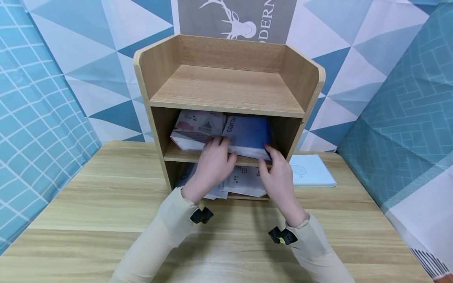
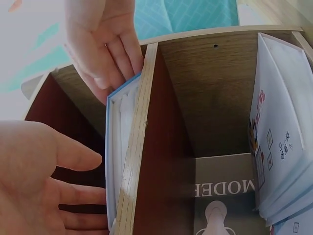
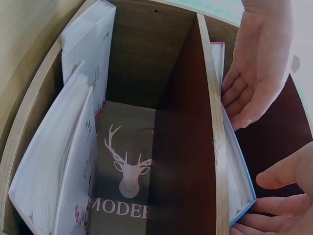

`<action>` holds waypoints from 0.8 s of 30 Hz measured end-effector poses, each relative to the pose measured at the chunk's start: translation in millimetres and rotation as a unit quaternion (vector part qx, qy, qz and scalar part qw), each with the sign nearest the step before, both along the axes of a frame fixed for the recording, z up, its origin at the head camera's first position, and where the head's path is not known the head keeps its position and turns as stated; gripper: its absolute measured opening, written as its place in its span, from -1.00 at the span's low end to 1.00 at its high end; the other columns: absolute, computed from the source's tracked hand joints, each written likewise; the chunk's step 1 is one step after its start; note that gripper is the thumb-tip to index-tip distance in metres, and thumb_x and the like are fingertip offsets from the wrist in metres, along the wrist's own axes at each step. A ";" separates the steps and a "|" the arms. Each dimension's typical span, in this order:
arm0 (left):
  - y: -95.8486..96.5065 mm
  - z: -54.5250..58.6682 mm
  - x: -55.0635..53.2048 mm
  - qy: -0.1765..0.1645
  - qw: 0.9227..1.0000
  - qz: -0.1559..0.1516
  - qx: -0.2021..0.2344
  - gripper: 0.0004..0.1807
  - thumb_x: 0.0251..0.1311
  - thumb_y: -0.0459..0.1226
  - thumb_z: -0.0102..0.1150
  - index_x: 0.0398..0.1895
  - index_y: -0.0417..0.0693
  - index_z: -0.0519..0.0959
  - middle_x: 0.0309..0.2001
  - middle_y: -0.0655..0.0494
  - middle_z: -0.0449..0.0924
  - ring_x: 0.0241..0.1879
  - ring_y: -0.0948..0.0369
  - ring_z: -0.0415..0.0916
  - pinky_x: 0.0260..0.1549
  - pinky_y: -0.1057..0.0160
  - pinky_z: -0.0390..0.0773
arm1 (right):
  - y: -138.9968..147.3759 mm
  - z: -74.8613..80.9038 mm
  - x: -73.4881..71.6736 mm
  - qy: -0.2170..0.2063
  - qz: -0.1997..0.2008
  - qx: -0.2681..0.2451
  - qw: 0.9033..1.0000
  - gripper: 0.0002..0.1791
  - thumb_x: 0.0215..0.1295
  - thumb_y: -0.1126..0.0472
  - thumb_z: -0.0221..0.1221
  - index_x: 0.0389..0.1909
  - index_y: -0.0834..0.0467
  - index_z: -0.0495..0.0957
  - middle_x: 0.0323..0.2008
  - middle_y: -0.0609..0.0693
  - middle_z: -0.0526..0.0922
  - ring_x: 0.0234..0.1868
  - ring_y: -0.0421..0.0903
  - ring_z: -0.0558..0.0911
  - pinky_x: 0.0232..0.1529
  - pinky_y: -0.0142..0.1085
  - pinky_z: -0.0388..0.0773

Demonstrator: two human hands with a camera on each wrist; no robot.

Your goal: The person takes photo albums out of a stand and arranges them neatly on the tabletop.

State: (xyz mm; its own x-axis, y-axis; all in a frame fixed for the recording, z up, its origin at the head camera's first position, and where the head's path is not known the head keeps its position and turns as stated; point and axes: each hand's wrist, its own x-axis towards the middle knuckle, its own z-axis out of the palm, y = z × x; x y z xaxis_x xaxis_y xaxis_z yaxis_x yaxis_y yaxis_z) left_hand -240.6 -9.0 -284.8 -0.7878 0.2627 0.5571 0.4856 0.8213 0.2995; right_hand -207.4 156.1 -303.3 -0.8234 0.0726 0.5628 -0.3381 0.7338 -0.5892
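Observation:
In the middle compartment of a wooden shelf unit (image 1: 226, 107), a blue book (image 1: 247, 131) lies flat, its page edges facing out. Beside it on the left is a white book (image 1: 196, 129) with a printed cover. The fingers of my left hand (image 1: 216, 159) touch the blue book's near left part, thumb apart from it. My right hand (image 1: 279, 175) has its fingers at the book's near right corner, with its thumb in front. Both wrist views show mostly straight fingers against the blue book (image 2: 110, 152), and the right thumb stands off its blue edge (image 3: 244, 183).
Below, the lower compartment holds several white books (image 1: 244, 181) that stick out in front. A pale blue book (image 1: 311, 171) lies on the wooden table (image 1: 106, 220) right of the unit. Side panels and the board above bound the compartment around my hands.

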 end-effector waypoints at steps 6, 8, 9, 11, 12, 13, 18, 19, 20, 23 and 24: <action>-2.9 -0.6 1.1 -0.034 0.999 -0.018 0.013 -0.68 0.17 -0.21 0.03 -0.07 -0.19 0.54 -0.03 -0.10 0.51 -0.01 -0.01 0.43 0.00 0.06 0.41 | 4.0 -1.7 3.8 0.029 -0.003 0.009 1.000 -0.61 0.21 0.27 0.10 0.08 0.22 0.45 0.06 0.19 0.50 0.04 0.09 0.50 -0.10 -0.04 0.49; -4.1 -0.7 1.9 -0.049 0.998 -0.031 0.020 -0.70 0.18 -0.19 0.01 -0.09 -0.15 0.55 -0.06 -0.04 0.52 -0.02 0.03 0.44 -0.01 0.07 0.42 | 5.2 -2.0 5.2 0.038 -0.005 0.012 0.999 -0.63 0.20 0.28 0.10 0.06 0.22 0.48 0.05 0.19 0.50 -0.12 0.08 0.55 -0.28 -0.10 0.50; -4.8 -0.9 2.3 -0.055 0.998 -0.037 0.025 -0.70 0.18 -0.19 0.01 -0.10 -0.14 0.56 -0.07 -0.03 0.53 -0.04 0.04 0.45 -0.02 0.08 0.43 | 5.6 -2.2 5.9 0.043 -0.006 0.015 0.999 -0.63 0.20 0.29 0.11 0.05 0.21 0.48 0.04 0.18 0.51 -0.25 0.04 0.56 -0.38 -0.15 0.48; -5.5 -1.7 3.0 -0.060 0.997 -0.048 0.031 -0.71 0.19 -0.18 0.01 -0.12 -0.13 0.57 -0.08 -0.01 0.53 -0.05 0.06 0.45 -0.02 0.10 0.43 | 6.6 -3.0 7.1 0.053 -0.009 0.021 0.998 -0.64 0.19 0.30 0.11 0.04 0.21 0.50 0.04 0.17 0.52 -0.52 -0.05 0.49 -0.57 -0.25 0.37; -5.8 -2.4 3.4 -0.059 0.996 -0.052 0.035 -0.72 0.19 -0.18 0.01 -0.13 -0.13 0.57 -0.08 0.00 0.53 -0.06 0.07 0.45 -0.02 0.11 0.43 | 6.9 -3.4 7.9 0.057 -0.010 0.024 0.998 -0.64 0.19 0.30 0.11 0.03 0.21 0.50 0.04 0.17 0.52 -0.62 -0.10 0.41 -0.62 -0.29 0.31; -6.2 -3.2 3.8 -0.055 0.996 -0.054 0.037 -0.72 0.19 -0.19 0.00 -0.14 -0.13 0.57 -0.09 0.00 0.53 -0.06 0.07 0.45 -0.02 0.11 0.43 | 7.2 -4.1 8.4 0.062 -0.010 0.026 0.998 -0.65 0.18 0.31 0.11 0.03 0.21 0.50 0.04 0.17 0.52 -0.70 -0.14 0.32 -0.67 -0.32 0.24; -7.6 -8.3 6.8 -0.012 0.997 -0.063 0.045 -0.78 0.18 -0.24 0.01 -0.21 -0.13 0.58 -0.21 0.01 0.53 -0.19 0.09 0.47 -0.13 0.13 0.46 | 8.3 -9.0 9.8 0.092 -0.008 0.019 0.996 -0.68 0.18 0.34 0.11 -0.02 0.22 0.53 0.01 0.16 0.54 -0.52 -0.11 0.51 -0.59 -0.29 0.34; -7.8 -9.5 7.5 -0.001 0.997 -0.065 0.047 -0.80 0.17 -0.26 0.01 -0.24 -0.13 0.58 -0.24 0.02 0.53 -0.23 0.10 0.46 -0.17 0.14 0.46 | 8.5 -10.1 9.9 0.099 -0.009 0.015 0.995 -0.70 0.18 0.35 0.11 -0.04 0.22 0.54 -0.01 0.16 0.55 -0.39 -0.06 0.56 -0.52 -0.26 0.40; -7.8 -10.7 8.0 0.012 0.996 -0.067 0.051 -0.82 0.17 -0.27 0.01 -0.27 -0.12 0.59 -0.28 0.03 0.53 -0.28 0.11 0.46 -0.21 0.15 0.46 | 8.7 -11.0 10.2 0.104 -0.010 0.010 0.995 -0.72 0.19 0.35 0.10 -0.06 0.22 0.55 -0.03 0.15 0.56 -0.28 -0.02 0.58 -0.48 -0.23 0.43; -7.0 -14.3 8.8 0.053 0.994 -0.070 0.064 -0.87 0.18 -0.30 0.02 -0.38 -0.11 0.58 -0.38 0.06 0.49 -0.41 0.14 0.41 -0.35 0.18 0.45 | 9.8 -13.7 9.9 0.119 -0.017 -0.001 0.993 -0.77 0.21 0.34 0.09 -0.12 0.24 0.56 -0.12 0.15 0.58 -0.12 0.01 0.55 -0.38 -0.19 0.45; -6.4 -15.5 9.1 0.065 0.993 -0.068 0.070 -0.87 0.18 -0.30 0.03 -0.41 -0.10 0.58 -0.41 0.07 0.48 -0.45 0.15 0.38 -0.39 0.20 0.44 | 10.2 -14.3 9.7 0.123 -0.021 -0.003 0.992 -0.78 0.22 0.32 0.09 -0.14 0.25 0.56 -0.16 0.15 0.58 -0.17 0.01 0.55 -0.34 -0.19 0.46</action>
